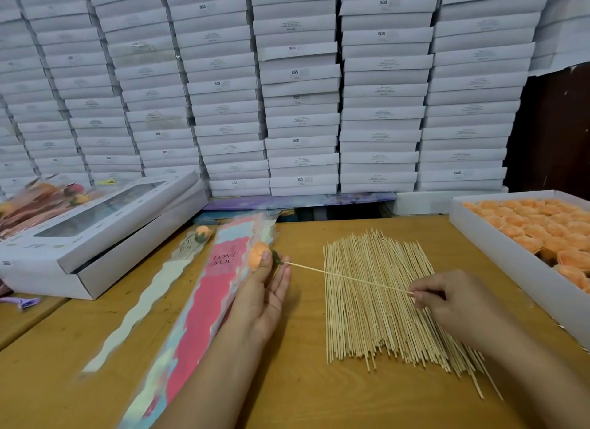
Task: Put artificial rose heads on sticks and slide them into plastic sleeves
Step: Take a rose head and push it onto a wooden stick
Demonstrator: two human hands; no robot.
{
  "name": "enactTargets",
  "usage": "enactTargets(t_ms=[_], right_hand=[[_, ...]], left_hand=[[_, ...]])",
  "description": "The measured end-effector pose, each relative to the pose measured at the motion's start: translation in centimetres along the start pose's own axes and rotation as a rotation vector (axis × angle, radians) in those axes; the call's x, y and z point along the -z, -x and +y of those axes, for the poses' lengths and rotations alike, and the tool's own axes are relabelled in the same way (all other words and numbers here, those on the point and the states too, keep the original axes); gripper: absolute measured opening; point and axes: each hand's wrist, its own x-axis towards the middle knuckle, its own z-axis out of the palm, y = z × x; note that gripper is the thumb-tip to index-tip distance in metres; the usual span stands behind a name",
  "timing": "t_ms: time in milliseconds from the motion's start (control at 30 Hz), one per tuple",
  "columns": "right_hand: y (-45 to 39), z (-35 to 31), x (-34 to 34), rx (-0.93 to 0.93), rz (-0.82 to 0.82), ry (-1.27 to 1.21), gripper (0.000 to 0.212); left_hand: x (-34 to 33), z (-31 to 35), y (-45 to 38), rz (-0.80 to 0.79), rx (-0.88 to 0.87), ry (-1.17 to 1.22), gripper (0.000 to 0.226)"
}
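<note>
rose (258,255) on stick (348,277), mid-counter | left hand (266,296) pinches soft, crushable head; hold its green base | right hand (447,304) pinches thin, light, likely snappable stick's end | sleeves (204,301) beside

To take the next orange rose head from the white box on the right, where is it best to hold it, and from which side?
Likely from above, with the right hand: the rose heads sit packed side by side, petals up, in the shallow open white box. Pinch one head lightly around its outer petals; their undersides are hidden.
</note>
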Motion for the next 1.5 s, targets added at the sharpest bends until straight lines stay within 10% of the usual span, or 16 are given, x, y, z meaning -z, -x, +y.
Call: enactTargets(t_ms=[1500], right_hand=[[0.02,0.25,-0.62,-0.004,-0.021,-0.068,0.016]], left_hand=[[0.17,-0.53,0.13,-0.011,-0.017,-0.026,0.028]])
